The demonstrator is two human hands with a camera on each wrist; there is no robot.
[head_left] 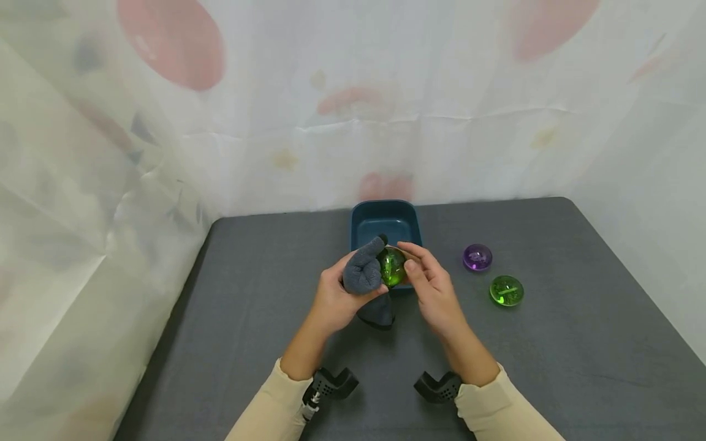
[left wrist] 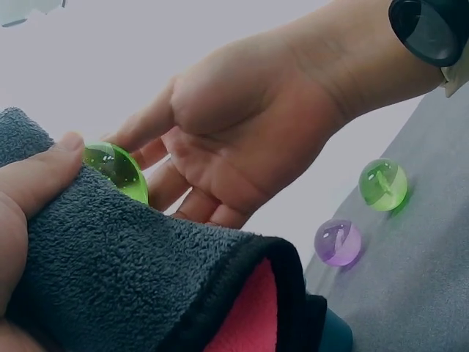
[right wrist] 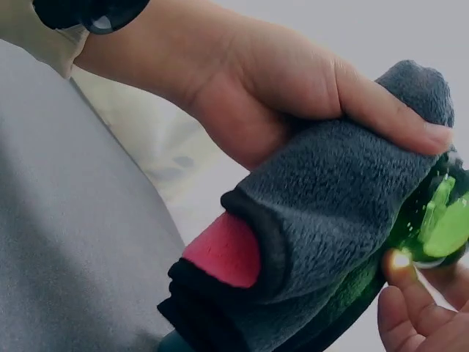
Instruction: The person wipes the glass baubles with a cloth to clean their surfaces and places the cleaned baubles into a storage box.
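Since the left hand [head_left: 337, 298] clutches a dark grey fleece cloth [head_left: 364, 272] round the clear green glass ball [head_left: 392, 267] while the right hand [head_left: 436, 288] only steadies it w/ relaxed fingers [left wrist: 157, 155], held just over the dark teal plastic tray [head_left: 385, 222], the slick ball could prob. squirt out. It'd drop to the grey desk [head_left: 551, 343] & roll toward the 2 loose balls, 1 purple [head_left: 477, 257], 1 green [head_left: 506, 290].
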